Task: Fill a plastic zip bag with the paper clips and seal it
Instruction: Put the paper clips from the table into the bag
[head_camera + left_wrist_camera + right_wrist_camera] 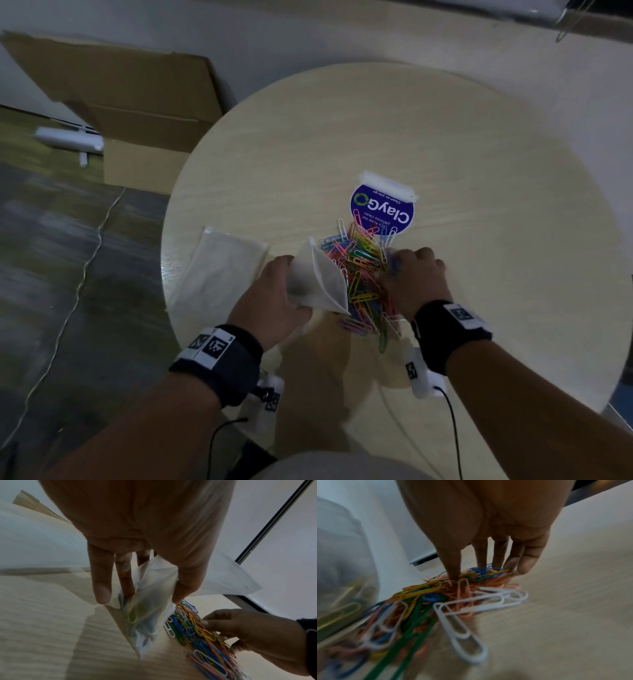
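The left hand (274, 294) pinches the bag (322, 284) between thumb and fingers, holding its mouth open toward the clips (363, 270); a few clips already show through the plastic in the left wrist view. The right hand (416, 277) is down on the far side of the pile, fingers spread and curved onto the clips, its thumb tip in among them. The pile lies between both hands near the middle of the round table (479, 144), beside a blue sticker (382, 209). A stack of bags (219, 270) lies near the left edge. A cardboard box (130, 102) stands on the floor beyond.
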{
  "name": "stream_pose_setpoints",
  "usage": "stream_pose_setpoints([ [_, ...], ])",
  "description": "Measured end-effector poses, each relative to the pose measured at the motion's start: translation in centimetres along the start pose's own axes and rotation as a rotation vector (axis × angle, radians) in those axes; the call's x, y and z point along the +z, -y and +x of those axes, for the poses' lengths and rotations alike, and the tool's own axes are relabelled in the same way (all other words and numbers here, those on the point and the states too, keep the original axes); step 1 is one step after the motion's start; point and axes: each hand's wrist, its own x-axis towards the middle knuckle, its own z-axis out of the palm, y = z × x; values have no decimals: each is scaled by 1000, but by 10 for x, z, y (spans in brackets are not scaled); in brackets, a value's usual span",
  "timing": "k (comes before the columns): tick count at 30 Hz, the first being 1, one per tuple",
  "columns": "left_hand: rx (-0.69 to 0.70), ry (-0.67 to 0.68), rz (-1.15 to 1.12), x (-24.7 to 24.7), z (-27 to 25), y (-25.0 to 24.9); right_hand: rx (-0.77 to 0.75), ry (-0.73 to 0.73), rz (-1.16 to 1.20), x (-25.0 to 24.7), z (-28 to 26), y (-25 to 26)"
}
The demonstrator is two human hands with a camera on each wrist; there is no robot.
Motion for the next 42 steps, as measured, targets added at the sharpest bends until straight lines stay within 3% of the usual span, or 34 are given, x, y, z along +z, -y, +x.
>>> stream_pose_setpoints([
  [3,8,6,-4,0,2,1,-59,-4,40,2,-8,-4],
  [8,7,9,1,1,2,2,-16,-19,-13,3,-23,-5],
  [12,12,20,15,1,1,-1,-96,-3,25,2,-24,0],
  [21,11,16,25,-5,6,-11,-154,1,10,-39,-33,0],
  [28,-36,6,20,-4,12,-18,-198,-7,330,-97,-57,30],
  [32,-35,-1,8,0,13,-20,-279,-11,440,-101,-64,55],
  [42,4,9,-61,0,9,-18,-430,22,174,-71,-60,82],
])
